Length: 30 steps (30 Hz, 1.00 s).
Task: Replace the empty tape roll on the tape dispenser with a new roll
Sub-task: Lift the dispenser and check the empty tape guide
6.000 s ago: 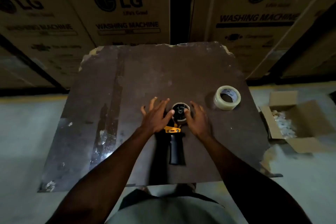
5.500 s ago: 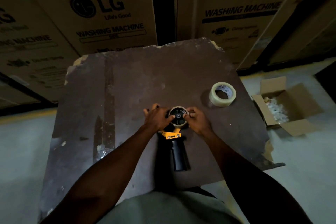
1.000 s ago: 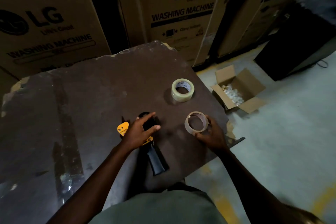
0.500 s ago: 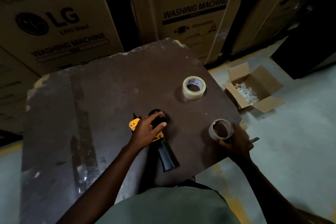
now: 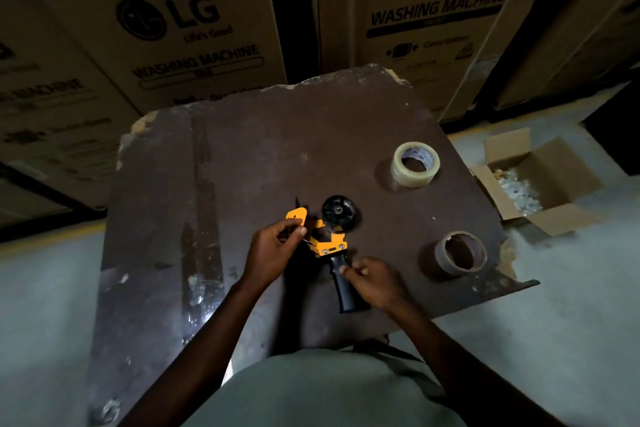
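The yellow and black tape dispenser (image 5: 327, 239) lies flat on the dark brown table (image 5: 263, 156), its black hub bare. My left hand (image 5: 273, 250) pinches the yellow front part of the dispenser. My right hand (image 5: 375, 282) curls round the black handle. The empty cardboard tape core (image 5: 460, 255) stands alone near the table's right edge, right of the dispenser. The new clear tape roll (image 5: 415, 164) lies further back on the right, apart from both hands.
Large LG washing machine cartons (image 5: 180, 21) stand behind the table. An open cardboard box (image 5: 540, 180) with white bits sits on the floor to the right. The table's right front corner is chipped and jagged.
My right hand let go of the empty core at the table's right edge and moved left onto the dispenser handle. My left hand shifted from the hub to the yellow front part.
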{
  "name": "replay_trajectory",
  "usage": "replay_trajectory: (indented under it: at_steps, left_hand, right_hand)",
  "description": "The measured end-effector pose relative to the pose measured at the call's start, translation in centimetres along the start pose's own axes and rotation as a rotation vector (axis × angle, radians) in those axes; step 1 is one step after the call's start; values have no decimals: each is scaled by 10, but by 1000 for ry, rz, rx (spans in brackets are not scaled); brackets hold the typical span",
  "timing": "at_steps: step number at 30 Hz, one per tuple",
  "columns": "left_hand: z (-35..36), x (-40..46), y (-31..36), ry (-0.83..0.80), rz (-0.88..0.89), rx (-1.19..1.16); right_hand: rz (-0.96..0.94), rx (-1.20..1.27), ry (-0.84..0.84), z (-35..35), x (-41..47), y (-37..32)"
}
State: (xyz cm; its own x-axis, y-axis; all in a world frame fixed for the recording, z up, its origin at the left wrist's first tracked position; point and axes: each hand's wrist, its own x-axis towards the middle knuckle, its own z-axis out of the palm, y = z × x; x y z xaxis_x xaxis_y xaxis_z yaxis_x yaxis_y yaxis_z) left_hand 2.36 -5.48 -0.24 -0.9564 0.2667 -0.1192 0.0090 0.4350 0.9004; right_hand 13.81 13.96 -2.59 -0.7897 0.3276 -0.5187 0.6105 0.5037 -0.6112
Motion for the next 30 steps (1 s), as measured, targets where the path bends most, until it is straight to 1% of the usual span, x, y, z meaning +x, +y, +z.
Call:
replay_trajectory:
  at_steps: [1,2,6,8,10,12,13,15,19,22,25,30]
  left_hand:
    - [-2,-2,-4,-2,-1,7]
    - [-5,-5,-7,-4,-6,14]
    - [-7,-14,-18,6,-18,40]
    - [-6,-16,-22,15,-35,30]
    - [-5,-18,-23,24,-56,25]
    - [-4,-19,-22,26,-73,22]
    - [-4,-19,-22,31,-74,18]
    - [-4,-19,-19,42,-71,13]
    - [-6,-15,-6,85,-59,24]
    - [-10,-6,12,137,-55,16]
    - [-16,6,39,138,-72,-30]
    - [-30,30,80,133,18,-100]
  right_hand:
    - [29,-4,-56,3,4,-3]
    - [46,44,-127,8,11,-3]
    - [306,581,-390,16,22,-16]
    - [406,717,-505,12,21,-27]
    - [455,787,-580,12,25,-30]
    - [461,834,-567,11,26,-31]
    - [457,814,-530,11,24,-32]
    - [421,786,-479,11,21,-35]
    - [336,818,-395,5,18,-47]
    - [247,852,-352,-10,19,-67]
    - [167,860,-337,-31,20,-94]
    - [33,832,-320,-64,17,-137]
